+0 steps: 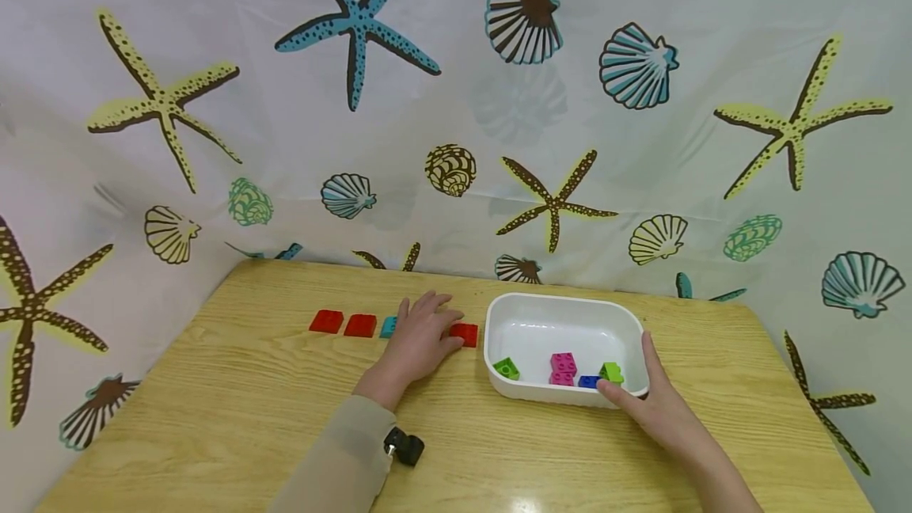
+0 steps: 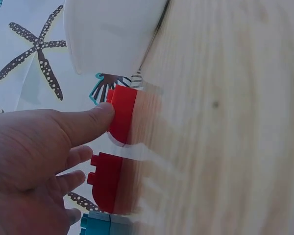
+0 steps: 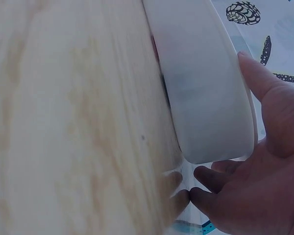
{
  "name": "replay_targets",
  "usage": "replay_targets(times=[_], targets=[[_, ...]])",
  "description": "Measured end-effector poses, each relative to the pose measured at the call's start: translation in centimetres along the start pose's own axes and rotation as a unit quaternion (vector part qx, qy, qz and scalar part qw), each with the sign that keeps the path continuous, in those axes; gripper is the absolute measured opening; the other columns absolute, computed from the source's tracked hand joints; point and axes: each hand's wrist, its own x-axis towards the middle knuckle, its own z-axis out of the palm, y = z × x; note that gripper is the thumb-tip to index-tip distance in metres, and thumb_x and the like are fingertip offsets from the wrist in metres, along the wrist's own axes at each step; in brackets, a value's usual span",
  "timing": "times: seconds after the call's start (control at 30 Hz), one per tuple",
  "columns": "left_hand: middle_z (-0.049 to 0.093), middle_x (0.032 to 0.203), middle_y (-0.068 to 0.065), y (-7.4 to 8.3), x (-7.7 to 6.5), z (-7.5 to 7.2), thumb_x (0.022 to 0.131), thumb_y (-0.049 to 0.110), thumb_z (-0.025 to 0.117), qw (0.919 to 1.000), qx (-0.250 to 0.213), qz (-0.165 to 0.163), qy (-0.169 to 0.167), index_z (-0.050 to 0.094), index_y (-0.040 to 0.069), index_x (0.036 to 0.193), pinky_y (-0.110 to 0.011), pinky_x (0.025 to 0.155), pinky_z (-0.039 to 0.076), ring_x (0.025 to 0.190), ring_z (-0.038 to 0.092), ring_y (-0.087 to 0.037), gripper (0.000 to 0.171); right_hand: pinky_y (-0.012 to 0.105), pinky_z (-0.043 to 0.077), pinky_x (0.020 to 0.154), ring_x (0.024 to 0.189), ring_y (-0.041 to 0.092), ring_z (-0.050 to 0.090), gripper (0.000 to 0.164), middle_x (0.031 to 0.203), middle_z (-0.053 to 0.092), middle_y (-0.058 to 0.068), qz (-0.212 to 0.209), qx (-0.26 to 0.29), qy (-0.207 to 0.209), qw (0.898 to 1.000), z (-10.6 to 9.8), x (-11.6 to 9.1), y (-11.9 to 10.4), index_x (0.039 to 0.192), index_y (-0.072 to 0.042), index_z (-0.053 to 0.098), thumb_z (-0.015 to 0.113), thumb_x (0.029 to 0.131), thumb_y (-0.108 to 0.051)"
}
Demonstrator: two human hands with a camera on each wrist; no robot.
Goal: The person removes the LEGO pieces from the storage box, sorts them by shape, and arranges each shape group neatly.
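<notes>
My left hand [image 1: 422,336] hovers over a row of toy bricks on the table, its fingers spread and loosely bent. In the left wrist view the thumb touches the studded side of the red brick [image 2: 123,113] at the row's right end. Beside it stand a second red brick [image 2: 108,178], hidden by the hand in the head view, and a teal brick [image 1: 388,327]. Farther left lie two more red bricks [image 1: 360,325]. My right hand [image 1: 659,406] grips the white plastic bin [image 1: 549,301] at its near right corner, thumb over the rim and fingers along the outside.
Inside the bin are a green brick [image 1: 506,369], two pink bricks [image 1: 563,362], a blue brick [image 1: 588,381] and a lime green brick [image 1: 611,372]. The wooden table [image 1: 527,450] ends at a curtain [image 1: 442,101] printed with starfish and shells.
</notes>
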Motion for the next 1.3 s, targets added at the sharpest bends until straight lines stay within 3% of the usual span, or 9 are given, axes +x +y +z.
replay_targets(times=[0.27,0.53,1.03,1.3], targets=[[0.051,0.165,-0.019,0.6,-0.6,-1.6,0.104,0.03,0.08,0.9993,-0.015,0.007,0.034,0.07,0.008,0.148,-0.075,0.128,0.019,0.16,0.034,-0.047,0.05,0.075,0.011,0.127,0.164,0.057,0.0,0.126,0.181,-0.012,0.027,-0.001,-0.001,-0.001,1.0,0.0,0.0,0.1,0.172,-0.021,-0.026,0.072,0.104,-0.059],[0.049,0.168,-0.016,3.5,-0.4,-3.5,0.106,0.035,0.078,0.9989,-0.02,0.033,0.027,0.068,0.011,0.152,-0.073,0.129,0.02,0.161,0.033,-0.043,0.053,0.075,0.01,0.127,0.165,0.056,0.0,0.126,0.181,-0.012,0.026,-0.003,0.0,-0.004,1.0,-0.1,0.1,0.4,0.172,-0.022,-0.027,0.073,0.103,-0.06],[0.039,0.176,-0.01,8.4,1.2,-3.0,0.102,0.041,0.081,0.9953,-0.013,0.087,-0.04,0.07,0.018,0.15,-0.07,0.132,0.011,0.166,0.023,-0.04,0.055,0.075,0.012,0.127,0.164,0.057,0.001,0.125,0.181,-0.012,0.026,-0.01,-0.009,-0.006,1.0,-0.2,-0.1,0.1,0.172,-0.023,-0.027,0.071,0.104,-0.061],[0.026,0.182,-0.005,9.0,2.2,-2.0,0.093,0.044,0.09,0.9952,-0.002,0.065,-0.074,0.067,0.023,0.155,-0.068,0.132,0.008,0.169,0.012,-0.037,0.07,0.075,0.012,0.126,0.164,0.057,0.0,0.126,0.181,-0.015,0.024,-0.012,0.002,-0.008,1.0,-0.2,0.0,0.3,0.172,-0.023,-0.027,0.072,0.103,-0.061]])
